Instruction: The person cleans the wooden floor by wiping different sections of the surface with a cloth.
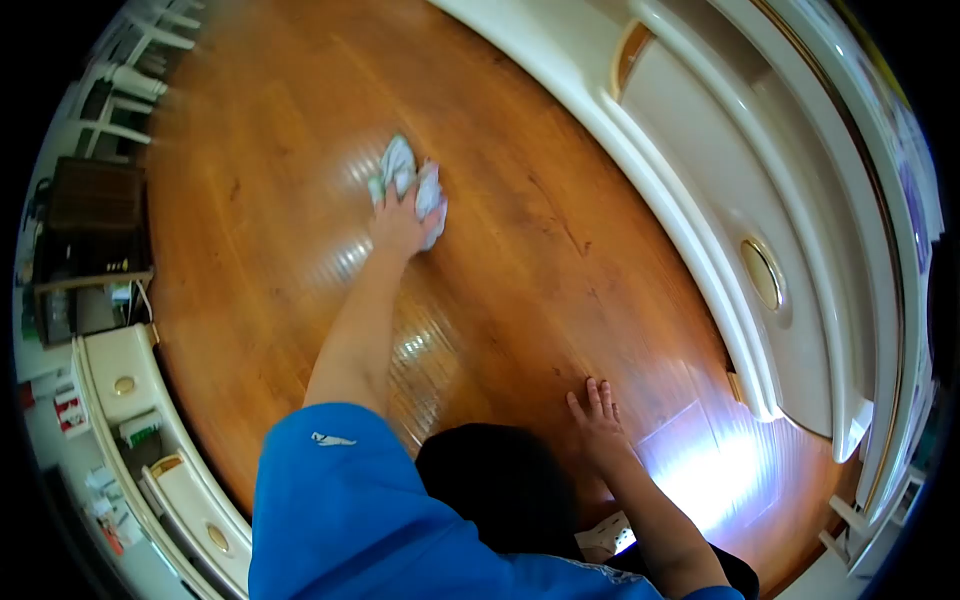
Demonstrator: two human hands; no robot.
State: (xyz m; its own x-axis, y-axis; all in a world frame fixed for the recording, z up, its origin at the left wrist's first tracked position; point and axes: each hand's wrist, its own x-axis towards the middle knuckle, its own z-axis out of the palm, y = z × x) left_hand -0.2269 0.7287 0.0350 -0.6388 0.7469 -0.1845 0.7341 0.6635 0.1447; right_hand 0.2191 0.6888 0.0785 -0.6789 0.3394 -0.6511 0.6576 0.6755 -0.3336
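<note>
A crumpled pale cloth with white, greenish and pinkish parts (429, 190) lies on the brown wooden floor (480, 300), above the middle of the view. My left hand (400, 225) presses down on it at the end of an outstretched arm, and the cloth bunches around the fingers. Lower and to the right, my right hand (603, 425) rests palm down on the floor, its fingers apart and nothing held.
A cream cabinet with a gold oval handle (762, 273) curves along the right. At the left stand a cream drawer unit (120, 365), a dark box-like object (90, 220) and white chair legs (130, 80). Bright light reflects off the floor at the lower right.
</note>
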